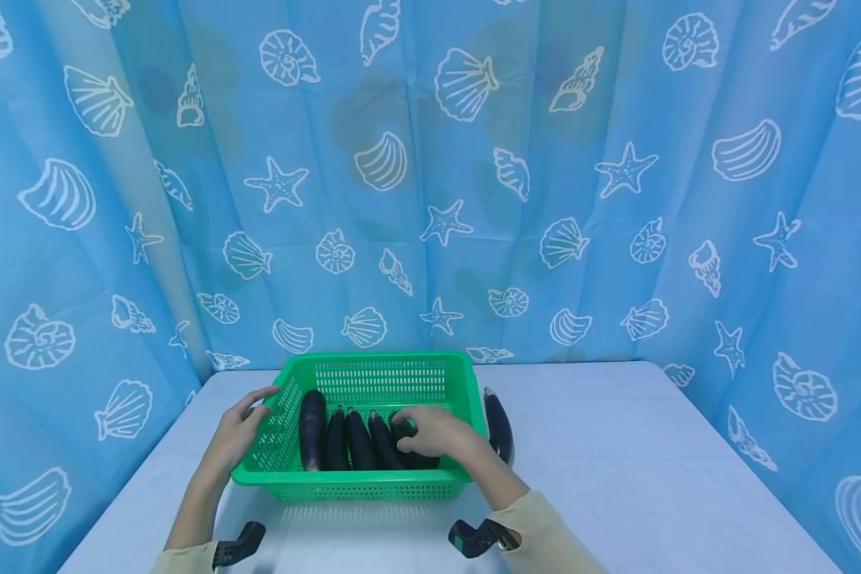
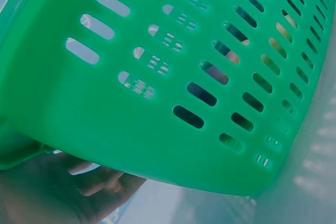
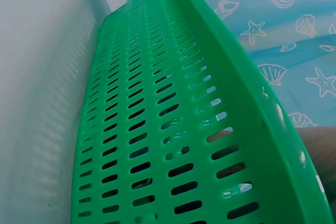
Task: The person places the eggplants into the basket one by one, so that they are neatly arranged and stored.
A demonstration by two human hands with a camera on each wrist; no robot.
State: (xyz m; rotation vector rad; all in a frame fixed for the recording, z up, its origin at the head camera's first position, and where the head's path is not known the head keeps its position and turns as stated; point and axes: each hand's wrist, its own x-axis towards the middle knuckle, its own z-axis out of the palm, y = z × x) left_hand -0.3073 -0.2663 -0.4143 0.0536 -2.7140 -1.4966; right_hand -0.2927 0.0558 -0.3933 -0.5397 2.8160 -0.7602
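A green plastic basket (image 1: 380, 478) with slotted walls stands on the table. Inside it, several dark purple eggplants (image 1: 359, 442) lie side by side; the leftmost eggplant (image 1: 312, 430) looks the thickest. My left hand (image 1: 233, 434) holds the basket's left rim, and the left wrist view shows its fingers (image 2: 113, 184) along the outer wall. Reaching over the right part of the basket, my right hand (image 1: 438, 434) grips an eggplant (image 1: 400, 427) between thumb and fingers; the hand covers part of it. In the right wrist view the basket wall (image 3: 152, 108) hides most of that hand.
One more eggplant (image 1: 498, 426) lies on the table just right of the basket. White cloth covers the table (image 1: 631, 478). A blue curtain (image 1: 430, 199) with white shell and starfish prints hangs behind and at both sides.
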